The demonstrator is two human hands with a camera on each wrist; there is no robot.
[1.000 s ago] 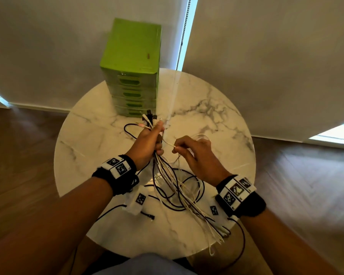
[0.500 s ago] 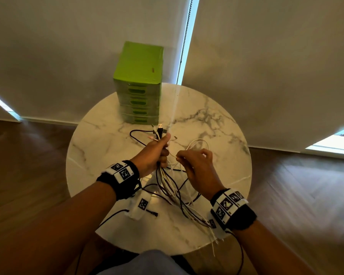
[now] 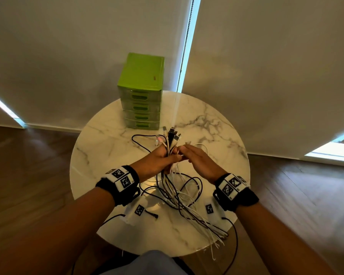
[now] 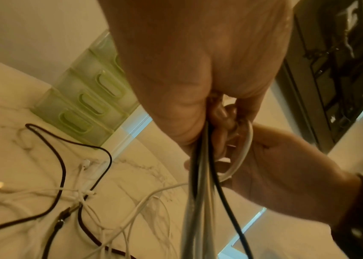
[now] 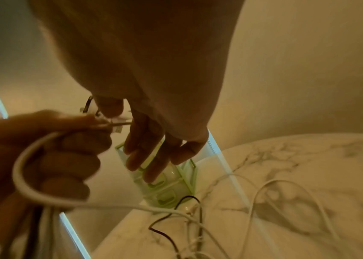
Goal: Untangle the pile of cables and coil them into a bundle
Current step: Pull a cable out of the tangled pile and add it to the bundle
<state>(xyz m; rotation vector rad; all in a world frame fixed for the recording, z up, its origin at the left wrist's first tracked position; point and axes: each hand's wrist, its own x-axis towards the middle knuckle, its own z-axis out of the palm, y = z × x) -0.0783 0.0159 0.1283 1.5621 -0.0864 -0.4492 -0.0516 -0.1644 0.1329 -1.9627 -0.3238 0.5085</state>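
Note:
My left hand (image 3: 157, 159) grips a bundle of white and black cables (image 3: 170, 144) above the round marble table (image 3: 107, 147), with several plug ends sticking up past the fist. The cable tails (image 3: 179, 197) hang down and trail over the table's near edge. My right hand (image 3: 199, 161) is just to the right of the fist, its fingers (image 5: 153, 154) straight and holding nothing, the thumb close to the plugs. A white cable loop (image 5: 20, 168) curls around my left hand (image 5: 47, 154). In the left wrist view, loose cables (image 4: 82, 192) lie tangled on the marble.
A green drawer box (image 3: 141, 92) stands at the table's far edge against pale blinds. Two white tags with printed markers (image 3: 139, 210) (image 3: 209, 209) lie on the near side of the table. A black cable loop (image 3: 139, 139) lies left of the bundle. Dark wooden floor surrounds the table.
My right hand has let go of the white cable it pinched and straightened its fingers beside the left fist. More plug ends now stand out of the left hand's grip.

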